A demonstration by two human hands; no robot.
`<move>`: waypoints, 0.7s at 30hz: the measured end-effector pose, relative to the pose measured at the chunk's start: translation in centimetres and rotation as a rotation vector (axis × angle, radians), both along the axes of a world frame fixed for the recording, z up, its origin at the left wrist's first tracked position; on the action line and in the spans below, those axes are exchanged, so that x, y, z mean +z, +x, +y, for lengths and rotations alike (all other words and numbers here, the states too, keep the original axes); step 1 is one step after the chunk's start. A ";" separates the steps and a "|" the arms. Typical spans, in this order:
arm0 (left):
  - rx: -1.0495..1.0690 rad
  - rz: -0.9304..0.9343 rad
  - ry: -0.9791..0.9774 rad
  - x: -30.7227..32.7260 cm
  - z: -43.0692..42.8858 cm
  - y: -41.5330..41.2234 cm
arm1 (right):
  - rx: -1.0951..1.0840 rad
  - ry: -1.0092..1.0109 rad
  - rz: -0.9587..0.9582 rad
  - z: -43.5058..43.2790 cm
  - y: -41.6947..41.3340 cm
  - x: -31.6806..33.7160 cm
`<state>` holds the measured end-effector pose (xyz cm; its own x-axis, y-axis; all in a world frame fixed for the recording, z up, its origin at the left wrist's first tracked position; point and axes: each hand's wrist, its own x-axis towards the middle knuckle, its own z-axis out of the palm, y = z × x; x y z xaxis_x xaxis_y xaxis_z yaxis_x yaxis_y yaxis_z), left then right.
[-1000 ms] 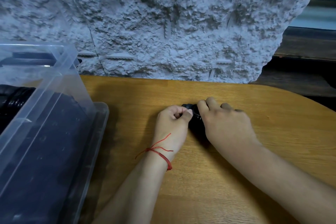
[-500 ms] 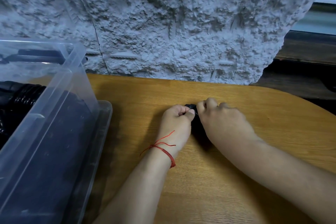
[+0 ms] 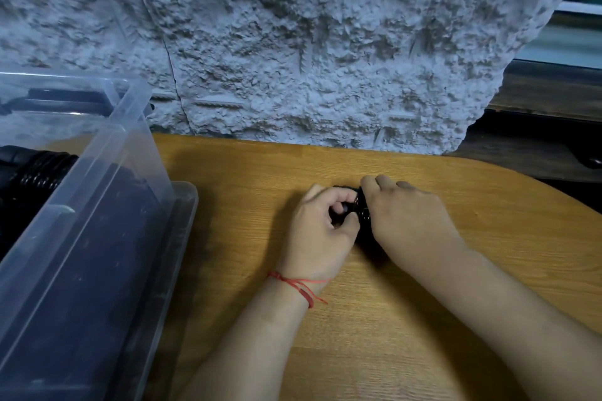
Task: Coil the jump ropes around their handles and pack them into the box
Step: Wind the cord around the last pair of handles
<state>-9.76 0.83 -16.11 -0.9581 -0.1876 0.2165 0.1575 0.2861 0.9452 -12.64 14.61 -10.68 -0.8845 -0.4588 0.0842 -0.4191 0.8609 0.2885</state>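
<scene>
A black jump rope [image 3: 364,220] is held down on the wooden table [image 3: 407,342], mostly hidden between the two hands. The left hand [image 3: 321,234] is curled round its left part; the right hand [image 3: 410,221] is clamped over the bundle from above. The cord is judged light, limp and springy, likely to unwind if released; the handles are judged stiff. Hold is best taken across coils and handles together, so the turns are pinned. The clear box [image 3: 130,120] stands well to the left, with another coiled rope [image 3: 39,172] seen inside.
</scene>
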 end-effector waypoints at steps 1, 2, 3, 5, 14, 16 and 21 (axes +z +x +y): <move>-0.029 0.036 -0.054 0.0 -0.3 0.1 | -0.003 -0.053 -0.076 0.4 -0.2 0.3; -0.041 0.081 -0.132 0.0 -0.8 0.0 | 0.023 -0.115 -0.142 0.8 -0.5 0.5; -0.051 0.124 -0.217 0.1 -1.4 -0.1 | 0.060 -0.184 -0.187 1.3 -0.8 0.6; -0.105 0.165 -0.362 0.2 -2.6 -0.1 | 0.118 -0.353 -0.304 2.3 -1.6 0.5; -0.364 0.042 -0.403 0.7 -4.0 0.0 | 0.166 -0.658 -0.615 4.5 -3.3 0.6; -0.365 0.031 -0.353 0.6 -4.0 0.0 | 0.188 -0.649 -0.650 4.4 -3.3 1.0; -0.335 0.025 -0.278 0.3 -4.1 -0.1 | 0.288 -0.594 -0.718 5.1 -3.2 1.3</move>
<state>-9.90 -3.28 -15.78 -0.9500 0.2011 0.2390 0.3069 0.4580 0.8343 -15.88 19.71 -9.43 -0.6767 -0.7221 -0.1436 -0.5427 0.6211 -0.5654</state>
